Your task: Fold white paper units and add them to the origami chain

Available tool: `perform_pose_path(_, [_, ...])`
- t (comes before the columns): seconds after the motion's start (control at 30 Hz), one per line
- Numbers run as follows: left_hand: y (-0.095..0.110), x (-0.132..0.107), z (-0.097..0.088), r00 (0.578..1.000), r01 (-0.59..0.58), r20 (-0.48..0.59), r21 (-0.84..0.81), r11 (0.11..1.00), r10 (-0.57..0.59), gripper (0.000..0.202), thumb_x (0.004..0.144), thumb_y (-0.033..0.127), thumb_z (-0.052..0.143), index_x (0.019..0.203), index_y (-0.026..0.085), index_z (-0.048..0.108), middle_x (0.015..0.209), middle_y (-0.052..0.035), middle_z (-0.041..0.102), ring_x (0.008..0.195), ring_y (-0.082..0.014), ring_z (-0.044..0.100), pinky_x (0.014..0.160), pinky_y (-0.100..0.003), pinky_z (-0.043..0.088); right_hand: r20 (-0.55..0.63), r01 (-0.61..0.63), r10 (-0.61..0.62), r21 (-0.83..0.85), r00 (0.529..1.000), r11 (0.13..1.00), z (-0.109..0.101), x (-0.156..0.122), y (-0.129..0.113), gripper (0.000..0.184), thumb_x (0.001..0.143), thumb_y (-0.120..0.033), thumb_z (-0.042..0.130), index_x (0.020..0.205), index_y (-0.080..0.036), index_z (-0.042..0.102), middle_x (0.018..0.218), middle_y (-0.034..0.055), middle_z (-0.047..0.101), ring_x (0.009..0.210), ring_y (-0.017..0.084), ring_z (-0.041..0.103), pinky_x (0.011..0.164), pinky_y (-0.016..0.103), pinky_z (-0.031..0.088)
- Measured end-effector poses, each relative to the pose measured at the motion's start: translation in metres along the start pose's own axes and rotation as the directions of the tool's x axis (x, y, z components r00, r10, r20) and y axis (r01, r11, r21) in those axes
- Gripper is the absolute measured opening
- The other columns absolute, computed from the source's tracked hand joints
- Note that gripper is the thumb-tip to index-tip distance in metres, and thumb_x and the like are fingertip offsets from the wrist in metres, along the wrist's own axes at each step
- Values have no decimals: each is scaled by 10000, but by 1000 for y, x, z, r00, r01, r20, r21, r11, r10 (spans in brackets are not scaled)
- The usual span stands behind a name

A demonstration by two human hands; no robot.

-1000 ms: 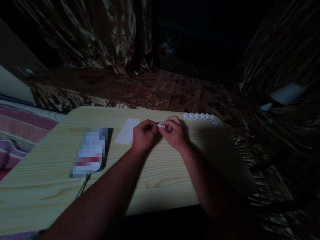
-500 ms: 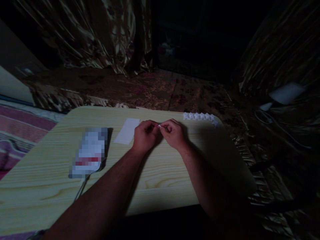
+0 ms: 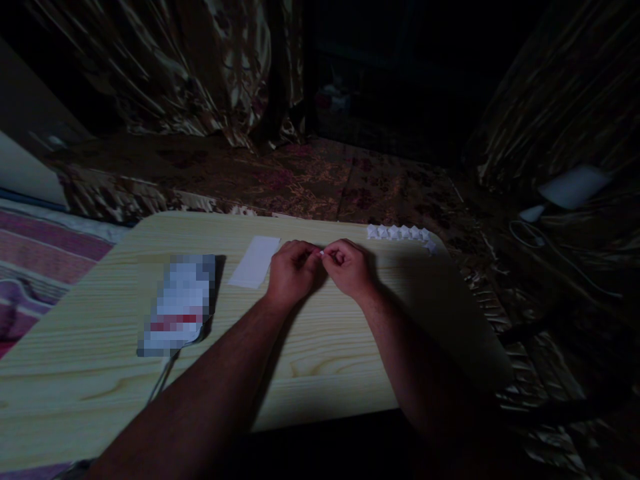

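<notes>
The person is sitting at a low wooden table (image 3: 325, 347) in a dim room, with both forearms reaching across it. The left hand (image 3: 290, 273) and the right hand (image 3: 350, 270) are meeting knuckle to knuckle just above the far middle of the table. Both hands are curled narrow, fingertips pressed together, and between them they are pinching a tiny white paper piece (image 3: 321, 253). Only a small corner of it is showing; the rest is hidden inside the fingers.

Judging by the grip, the step in hand is a fine pinch or crease on this paper piece, done in the air and not against the table. Any further move of this kind is calling for a light, even squeeze from both sides and a steady hold, since the paper piece is small enough to slip or crush.

A white paper slip (image 3: 255, 261) is lying flat just to the left of the left hand. A row of small folded white stars (image 3: 397, 232) is sitting along the far right edge of the table, well apart from the hands. A flat packet (image 3: 177, 303), too blurred to identify, is resting further left.
</notes>
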State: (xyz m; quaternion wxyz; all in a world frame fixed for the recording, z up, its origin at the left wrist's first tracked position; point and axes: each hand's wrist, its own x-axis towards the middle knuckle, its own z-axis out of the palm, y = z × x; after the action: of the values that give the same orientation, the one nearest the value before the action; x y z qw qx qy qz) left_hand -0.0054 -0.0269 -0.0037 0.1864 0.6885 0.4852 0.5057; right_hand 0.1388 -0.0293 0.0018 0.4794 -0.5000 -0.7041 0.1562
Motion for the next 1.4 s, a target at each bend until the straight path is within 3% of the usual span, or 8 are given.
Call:
perform_pose_path(0.3, [1, -1, 0, 1000, -18, 18, 17, 1000, 17, 143, 778, 300, 593, 798, 190, 683, 784, -47, 655, 771, -182, 574, 728, -288, 426, 27, -53, 52, 42, 998, 998, 5, -1, 6, 80, 785, -257, 529, 735, -204, 563, 660, -22, 552, 573, 101, 446, 534, 222, 356])
perform_pose_path(0.47, [-1, 0, 1, 997, 73, 1, -52, 996, -73, 140, 767, 299, 596, 805, 187, 671, 775, -40, 651, 726, -165, 567, 680, -269, 430, 22, -33, 33, 16, 999, 999, 3, 0, 5, 61, 779, -238, 544, 743, -205, 580, 665, -22, 551, 583, 104, 458, 561, 227, 381])
perform_pose_path(0.67, [-2, 3, 3, 980, 199, 23, -237, 951, -199, 137, 763, 309, 610, 788, 175, 630, 694, -4, 617, 592, -116, 527, 565, -224, 410, -33, 78, -77, 21, 996, 997, -2, 3, 3, 70, 765, -193, 566, 713, -203, 611, 958, 46, 618, 886, 151, 568, 696, 254, 445])
perform_pose_path(0.73, [-1, 3, 3, 977, 210, 38, -274, 939, -208, 138, 753, 305, 624, 784, 171, 632, 689, -3, 617, 588, -110, 529, 566, -219, 414, -25, 68, -67, 32, 997, 997, -2, 4, 3, 70, 770, -185, 566, 717, -206, 607, 961, 46, 635, 918, 160, 574, 712, 266, 451])
perform_pose_path(0.97, [-2, 4, 3, 972, 234, 93, -408, 883, -215, 216, 744, 354, 652, 826, 155, 669, 759, -41, 670, 703, -144, 610, 676, -253, 481, 17, 5, -6, 55, 1000, 998, 1, 3, 3, 73, 790, -225, 571, 725, -207, 600, 822, 17, 661, 809, 148, 584, 718, 271, 447])
perform_pose_path(1.4, [-4, 6, 2, 959, 282, 99, -463, 840, -267, 205, 707, 336, 703, 784, 149, 673, 746, -36, 673, 686, -131, 592, 676, -241, 466, 18, -83, 82, 110, 996, 990, 6, 1, 7, 135, 778, -309, 584, 742, -189, 635, 736, -5, 663, 675, 120, 581, 649, 231, 452])
